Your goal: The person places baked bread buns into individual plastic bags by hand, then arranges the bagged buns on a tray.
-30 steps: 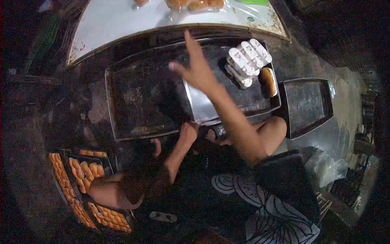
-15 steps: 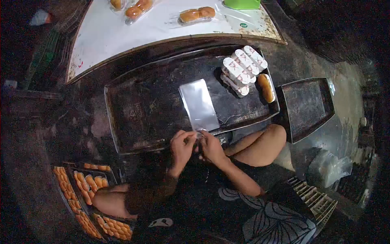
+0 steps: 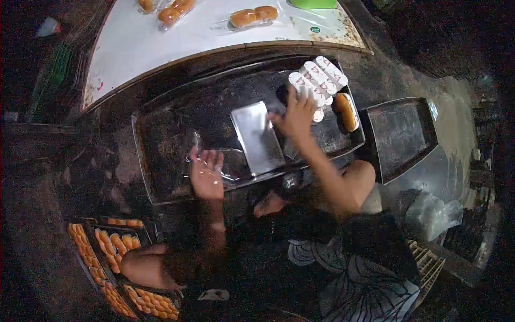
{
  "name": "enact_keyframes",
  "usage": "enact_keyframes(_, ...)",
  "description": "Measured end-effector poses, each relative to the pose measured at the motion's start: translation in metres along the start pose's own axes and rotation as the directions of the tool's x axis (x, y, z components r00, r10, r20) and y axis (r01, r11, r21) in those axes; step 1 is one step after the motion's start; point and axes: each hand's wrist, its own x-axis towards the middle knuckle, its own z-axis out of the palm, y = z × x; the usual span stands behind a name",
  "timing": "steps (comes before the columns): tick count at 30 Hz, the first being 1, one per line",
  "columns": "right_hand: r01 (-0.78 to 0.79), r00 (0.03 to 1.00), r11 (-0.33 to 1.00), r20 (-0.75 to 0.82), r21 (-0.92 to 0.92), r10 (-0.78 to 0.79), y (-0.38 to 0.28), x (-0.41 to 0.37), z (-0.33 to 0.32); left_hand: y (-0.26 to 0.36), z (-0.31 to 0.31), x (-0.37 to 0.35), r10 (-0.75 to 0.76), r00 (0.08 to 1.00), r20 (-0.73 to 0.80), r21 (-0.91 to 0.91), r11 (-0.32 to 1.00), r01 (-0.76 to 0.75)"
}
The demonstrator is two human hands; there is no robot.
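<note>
A clear plastic bag (image 3: pixel 229 151) hangs about the fingers of my left hand (image 3: pixel 207 177), which holds it above the left part of a dark metal tray; the exact grip is hard to make out. Out over the tray's right part, my right hand (image 3: pixel 299 115) is open, its fingertips at the stacked white printed paper pieces (image 3: pixel 325 75). It is slightly blurred and hides part of that stack. Between the hands lies a pile of flat clear bags (image 3: pixel 257 139). A brown bun (image 3: pixel 346 112) on a white paper rests right of the stack.
Wrapped buns (image 3: pixel 253 16) and a green object (image 3: pixel 314 3) lie on the white table beyond the dark tray (image 3: pixel 177 121). Another dark tray (image 3: pixel 399 134) stands at right, near a bundle of clear plastic (image 3: pixel 432 214). Trays of buns (image 3: pixel 153 303) sit at lower left.
My hands have parted from the near edge of the bag pile. The left moved left with a clear bag; the right moved up and right to the white paper pieces.
</note>
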Motion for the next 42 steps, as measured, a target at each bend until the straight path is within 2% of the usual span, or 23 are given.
enact_keyframes(1,0.086,0.996,0.995,-0.017,-0.053,-0.087,0.040,0.017,0.042,0.007,0.007,-0.003,0.053,0.996,0.075,-0.082,0.996,-0.047)
enact_keyframes(2,-0.109,0.903,0.992,0.422,0.060,0.073,0.069,0.038,0.059,0.011,0.014,-0.006,0.054,0.996,0.073,-0.088,0.995,-0.048)
enact_keyframes(4,-0.009,0.750,1.000,0.662,0.025,-0.010,0.089,0.049,0.078,0.026,0.024,-0.010,-0.027,0.982,0.187,-0.332,0.939,0.089)
enact_keyframes(5,-0.070,0.765,0.949,0.627,0.308,-0.148,0.104,0.041,0.080,0.032,0.028,-0.011,-0.019,0.990,0.138,-0.409,0.909,0.075)
enact_keyframes(6,-0.130,0.782,0.810,0.562,0.572,-0.271,0.111,0.026,0.080,0.035,0.027,-0.011,0.004,0.993,0.116,-0.409,0.911,0.044)
enact_keyframes(7,-0.558,0.642,0.464,0.713,0.687,-0.282,0.105,0.009,0.067,0.039,0.027,-0.008,-0.005,0.991,0.134,-0.463,0.884,0.067)
enact_keyframes(8,-0.854,0.472,0.023,0.794,0.519,-0.383,0.101,-0.009,0.051,0.040,0.027,-0.006,-0.015,0.987,0.157,-0.517,0.851,0.095)
enact_keyframes(12,-0.826,0.462,0.060,0.734,0.560,-0.497,0.029,-0.048,-0.048,0.040,0.026,-0.002,0.035,0.999,-0.004,-0.585,0.810,-0.031)
enact_keyframes(14,-0.649,0.532,0.071,0.519,0.757,-0.669,-0.017,-0.043,-0.083,0.029,0.028,-0.007,0.092,0.985,0.143,-0.514,0.857,-0.006)
enact_keyframes(16,-0.284,0.803,0.357,0.424,0.890,-0.419,-0.051,-0.031,-0.103,0.017,0.033,-0.013,0.131,0.944,0.302,-0.456,0.890,0.022)
enact_keyframes(19,-0.391,0.752,0.361,0.520,0.847,-0.406,-0.055,-0.026,-0.135,0.016,0.054,-0.027,0.190,0.931,0.310,-0.103,0.981,-0.166)
enact_keyframes(20,-0.287,0.703,0.421,0.488,0.860,-0.518,-0.056,-0.030,-0.135,0.018,0.050,-0.023,0.204,0.836,0.509,-0.085,0.979,-0.187)
enact_keyframes(22,-0.574,0.594,0.426,0.714,0.699,-0.371,-0.061,-0.026,-0.143,0.012,0.055,-0.034,0.182,0.855,0.485,0.008,0.977,-0.212)
enact_keyframes(23,-0.574,0.589,0.433,0.718,0.695,-0.371,-0.065,-0.027,-0.144,0.009,0.052,-0.036,0.182,0.858,0.480,0.003,0.978,-0.209)
enact_keyframes(25,-0.669,0.676,0.327,0.729,0.668,-0.106,-0.074,-0.030,-0.148,0.005,0.046,-0.034,0.182,0.883,0.432,0.053,0.972,-0.227)
enact_keyframes(26,-0.334,0.872,0.502,0.464,0.798,-0.157,-0.078,-0.048,-0.135,0.007,0.044,-0.032,0.182,0.883,0.434,0.056,0.972,-0.228)
enact_keyframes(28,-0.573,0.730,0.364,0.659,0.734,-0.181,-0.075,-0.070,-0.137,0.013,0.040,-0.032,0.249,0.851,0.462,-0.095,0.968,-0.231)
enact_keyframes(31,-0.695,0.674,0.312,0.738,0.648,-0.034,-0.075,-0.052,-0.133,-0.002,0.049,-0.049,0.214,0.906,0.365,0.024,0.971,-0.239)
enact_keyframes(34,-0.615,0.763,0.295,0.647,0.732,-0.015,-0.080,-0.056,-0.135,0.000,0.051,-0.045,0.193,0.927,0.322,0.106,0.965,-0.238)
enact_keyframes(36,-0.535,0.773,0.401,0.622,0.744,-0.122,-0.079,-0.071,-0.127,0.017,0.053,-0.042,0.013,0.884,0.467,-0.044,0.999,0.009)
enact_keyframes(37,-0.586,0.747,0.329,0.651,0.740,-0.134,-0.077,-0.068,-0.130,0.022,0.054,-0.053,-0.144,0.922,0.361,0.129,0.986,0.104)
enact_keyframes(38,-0.637,0.718,0.258,0.681,0.726,-0.145,-0.076,-0.066,-0.133,0.011,0.038,-0.046,-0.198,0.883,0.426,0.151,0.978,0.146)
enact_keyframes(42,-0.602,0.777,0.238,0.628,0.762,-0.047,-0.084,-0.057,-0.123,-0.019,0.037,-0.051,-0.084,0.919,0.386,-0.032,0.994,0.104)
